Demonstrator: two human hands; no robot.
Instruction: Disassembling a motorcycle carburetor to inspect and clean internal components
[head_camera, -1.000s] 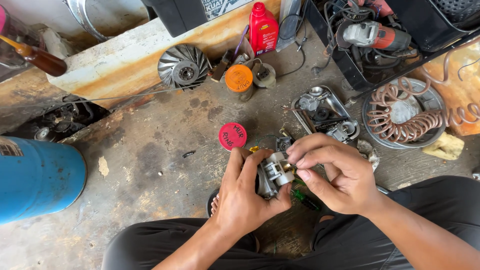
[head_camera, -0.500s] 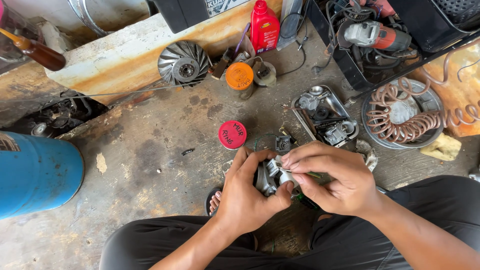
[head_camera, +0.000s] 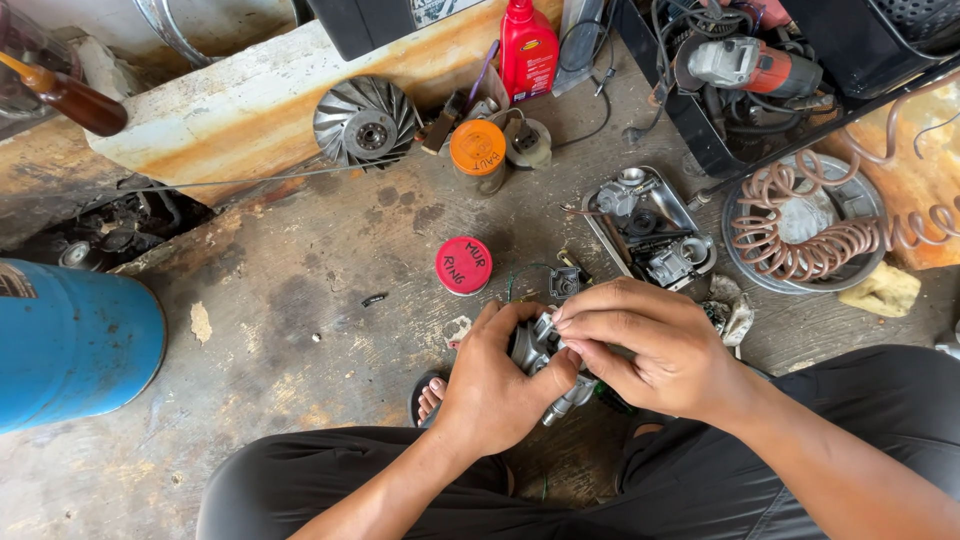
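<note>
So you've got both hands together over your lap: left hand (head_camera: 495, 385) wrapped round the small grey metal part (head_camera: 540, 352), right hand (head_camera: 655, 345) pinching smth tiny on top w/ fingertips. Keep the left grip steady, let only the right fingers work, don't force it. Count-wise: 2 round lids, red lid (head_camera: 464, 265) & orange lid (head_camera: 478, 147), 1 fan wheel (head_camera: 366, 122), 1 blue drum (head_camera: 75, 340), 1 red bottle (head_camera: 528, 45)

A repair workshop: stained concrete floor (head_camera: 300, 300), angle grinder (head_camera: 745, 65), coiled air hose (head_camera: 800, 235), engine fan (head_camera: 365, 122).
</note>
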